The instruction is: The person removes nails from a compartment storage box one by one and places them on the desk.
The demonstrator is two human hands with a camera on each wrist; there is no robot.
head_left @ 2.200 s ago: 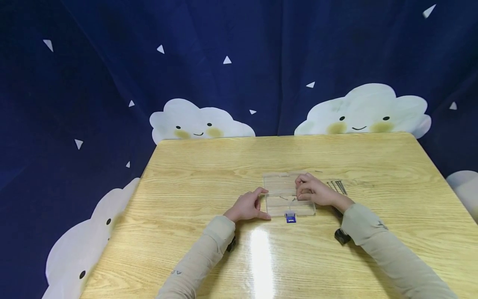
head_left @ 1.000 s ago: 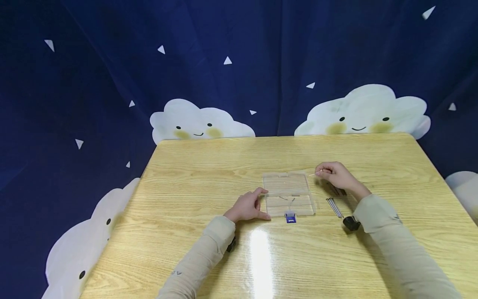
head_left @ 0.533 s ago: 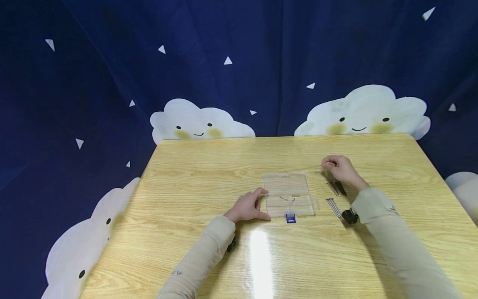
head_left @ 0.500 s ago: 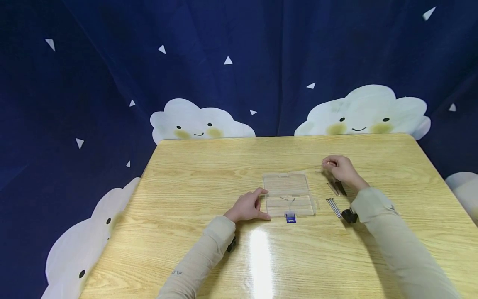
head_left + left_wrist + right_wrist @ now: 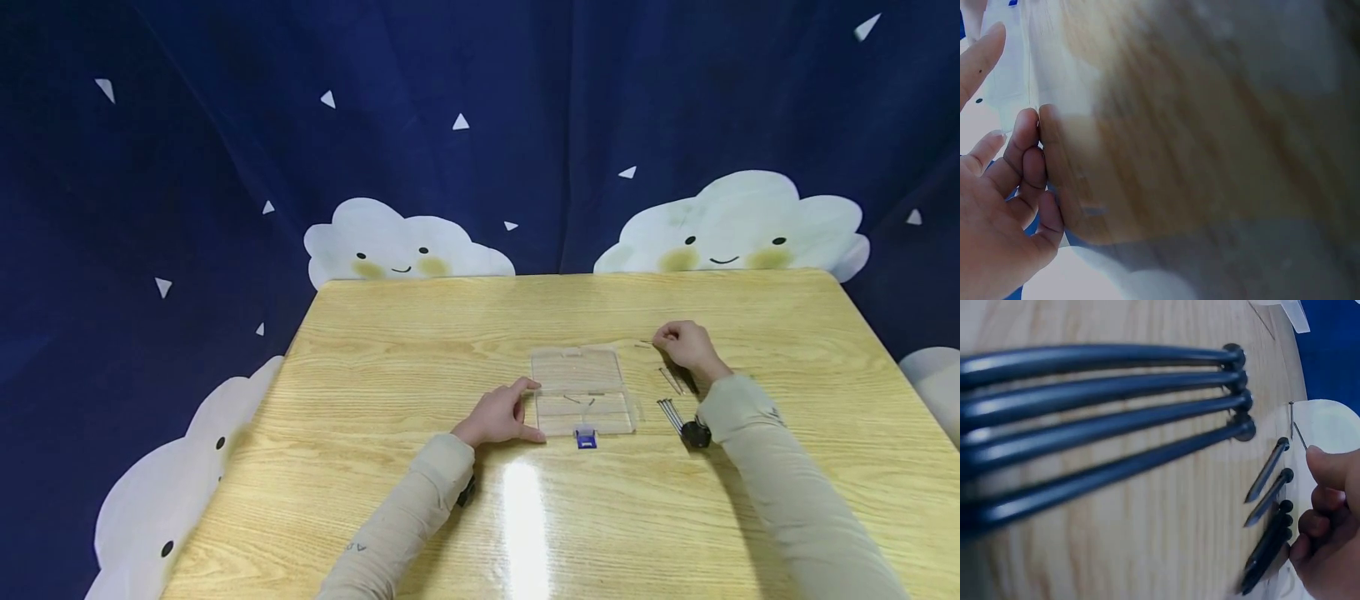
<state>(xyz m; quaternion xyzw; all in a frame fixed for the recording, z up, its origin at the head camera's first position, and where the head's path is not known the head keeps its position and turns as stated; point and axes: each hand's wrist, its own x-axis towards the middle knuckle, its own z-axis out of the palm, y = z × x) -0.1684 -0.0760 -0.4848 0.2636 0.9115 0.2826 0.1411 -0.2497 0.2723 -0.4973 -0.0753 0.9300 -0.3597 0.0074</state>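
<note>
My right hand (image 5: 686, 343) pinches a thin small nail (image 5: 1300, 435) between thumb and fingertips, low over the table right of the box. Another thin nail (image 5: 1291, 417) lies on the wood beside its tip. My left hand (image 5: 497, 414) holds the left side of a clear plastic box (image 5: 577, 367), thumb at the front corner and index finger near the hinge line. The box lies unfolded, with its blue latch (image 5: 586, 441) toward me. A few small nails (image 5: 572, 399) lie in its near half. In the left wrist view the other left fingers (image 5: 1034, 165) are bent beside the box.
Several long thick nails (image 5: 1104, 392) lie in a row right of the box, partly covered by the black wrist camera (image 5: 696, 434) in the head view. Behind them are several mid-length dark nails (image 5: 1265, 474). The wooden table (image 5: 420, 333) ends at a dark blue curtain (image 5: 420, 158).
My right hand has left the box's near half and moved right and back to the thin nails, where it now pinches one. The left hand has stayed at the box.
</note>
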